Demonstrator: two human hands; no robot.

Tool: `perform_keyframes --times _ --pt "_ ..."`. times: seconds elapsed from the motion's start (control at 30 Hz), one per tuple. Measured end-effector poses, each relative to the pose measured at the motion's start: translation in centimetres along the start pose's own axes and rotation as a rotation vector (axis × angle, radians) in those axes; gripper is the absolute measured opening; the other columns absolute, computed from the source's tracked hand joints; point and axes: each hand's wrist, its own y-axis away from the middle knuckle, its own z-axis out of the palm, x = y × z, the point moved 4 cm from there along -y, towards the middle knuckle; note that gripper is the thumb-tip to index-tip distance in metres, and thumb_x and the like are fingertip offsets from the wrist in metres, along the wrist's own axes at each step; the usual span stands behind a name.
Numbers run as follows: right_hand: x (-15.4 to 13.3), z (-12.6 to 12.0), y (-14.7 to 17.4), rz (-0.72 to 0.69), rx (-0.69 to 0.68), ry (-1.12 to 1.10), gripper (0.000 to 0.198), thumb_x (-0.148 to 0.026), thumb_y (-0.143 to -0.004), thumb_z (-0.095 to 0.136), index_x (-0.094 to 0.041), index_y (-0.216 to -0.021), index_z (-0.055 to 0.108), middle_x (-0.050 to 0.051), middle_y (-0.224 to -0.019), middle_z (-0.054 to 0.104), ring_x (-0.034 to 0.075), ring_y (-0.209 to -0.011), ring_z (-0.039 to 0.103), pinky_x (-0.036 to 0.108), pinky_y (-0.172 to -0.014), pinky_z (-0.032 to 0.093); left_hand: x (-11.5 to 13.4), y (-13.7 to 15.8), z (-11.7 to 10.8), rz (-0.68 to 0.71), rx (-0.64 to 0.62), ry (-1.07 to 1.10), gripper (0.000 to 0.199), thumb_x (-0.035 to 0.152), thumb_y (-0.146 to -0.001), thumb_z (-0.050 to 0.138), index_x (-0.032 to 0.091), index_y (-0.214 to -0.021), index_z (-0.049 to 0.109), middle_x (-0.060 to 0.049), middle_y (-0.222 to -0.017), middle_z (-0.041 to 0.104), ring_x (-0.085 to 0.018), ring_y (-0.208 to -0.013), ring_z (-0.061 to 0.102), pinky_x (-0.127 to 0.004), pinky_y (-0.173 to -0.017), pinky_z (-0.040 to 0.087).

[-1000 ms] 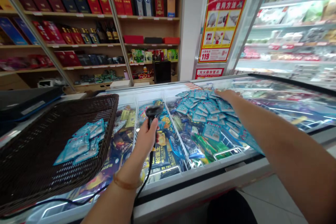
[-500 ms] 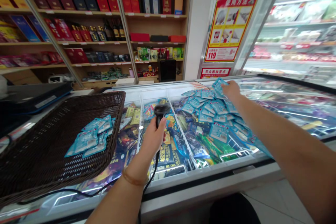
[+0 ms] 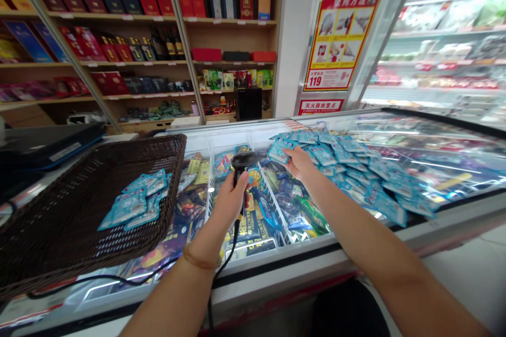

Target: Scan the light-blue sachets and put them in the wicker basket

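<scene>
My left hand is wrapped round the handle of a black barcode scanner, its head pointing to the right. Between the thumb and fingers of my right hand is a light blue packet, held just right of the scanner head. A large heap of the same blue packets lies on the glass freezer lid, behind and to the right of my right hand. Several more blue packets rest in a dark brown woven basket on the left.
Under the glass of the chest freezer are wire baskets of colourful packages. The scanner's black cable hangs over the front edge. Shelves with boxes and bottles stand behind, beside a red and yellow poster.
My right hand has moved left from the heap with a blue packet, bringing it close to the scanner. The left hand and scanner are nearly still.
</scene>
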Motion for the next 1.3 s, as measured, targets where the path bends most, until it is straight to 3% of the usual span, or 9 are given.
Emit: perform_keyframes --times 0.17,0.27,0.4,0.7,0.87,1.13,1.3 --pt "1.0 0.2 0.8 0.040 0.021 0.055 0.018 -0.022 -0.083 0.064 -0.024 -0.077 0.047 -0.006 -0.059 0.063 0.016 -0.067 0.070 0.030 -0.068 0.059 0.5 0.5 0.6 0.011 -0.078 -0.001 0.045 0.063 -0.077 0.065 0.020 -0.085 0.051 0.004 -0.063 0.056 -0.008 -0.037 0.047 -0.022 -0.036 0.035" --pt "0.9 0.2 0.6 0.008 -0.004 0.118 0.025 -0.030 -0.081 0.068 -0.025 -0.075 0.045 -0.006 -0.059 0.063 0.017 -0.068 0.070 0.029 -0.066 0.058 0.8 0.9 1.0 0.065 -0.174 -0.160 0.037 0.054 -0.078 0.069 0.021 -0.087 0.053 0.008 -0.049 0.047 -0.009 -0.036 0.044 -0.021 -0.038 0.034" --pt "0.7 0.1 0.3 -0.080 -0.066 0.173 0.029 -0.040 -0.077 0.073 -0.025 -0.079 0.049 -0.006 -0.064 0.065 0.017 -0.072 0.070 0.029 -0.067 0.056 0.8 1.6 1.4 0.118 -0.251 -0.256 0.032 0.049 -0.082 0.066 0.021 -0.092 0.055 0.008 -0.050 0.047 -0.009 -0.038 0.044 -0.022 -0.040 0.035" --pt "-0.1 0.0 0.2 -0.266 -0.085 0.259 0.027 -0.048 -0.078 0.070 -0.027 -0.088 0.055 -0.007 -0.064 0.061 0.014 -0.067 0.065 0.023 -0.061 0.052 1.2 1.8 1.3 0.109 -0.235 -0.243 0.031 0.050 -0.083 0.065 0.021 -0.085 0.053 0.007 -0.047 0.050 -0.010 -0.037 0.046 -0.022 -0.040 0.034" --pt "-0.4 0.3 0.4 -0.273 -0.094 0.247 0.030 -0.050 -0.078 0.071 -0.029 -0.094 0.056 -0.007 -0.064 0.060 0.014 -0.066 0.063 0.023 -0.059 0.051 1.2 1.8 1.4 0.100 -0.237 -0.243 0.030 0.049 -0.084 0.063 0.021 -0.086 0.052 0.007 -0.046 0.048 -0.010 -0.036 0.045 -0.022 -0.040 0.033" --pt "-0.7 0.3 0.6 -0.312 -0.100 0.251 0.028 -0.048 -0.079 0.072 -0.027 -0.090 0.056 -0.006 -0.065 0.058 0.015 -0.069 0.061 0.023 -0.061 0.051 1.2 1.8 1.4 0.127 -0.234 -0.280 0.028 0.047 -0.084 0.064 0.021 -0.085 0.052 0.007 -0.048 0.049 -0.010 -0.038 0.045 -0.022 -0.040 0.035" --pt "-0.7 0.2 0.3 -0.390 -0.129 0.283 0.029 -0.049 -0.078 0.072 -0.025 -0.084 0.056 -0.007 -0.062 0.052 0.011 -0.062 0.054 0.019 -0.054 0.045 1.1 1.9 1.4 0.117 -0.256 -0.269 0.029 0.048 -0.085 0.064 0.022 -0.085 0.051 0.007 -0.048 0.048 -0.010 -0.038 0.045 -0.022 -0.040 0.035"
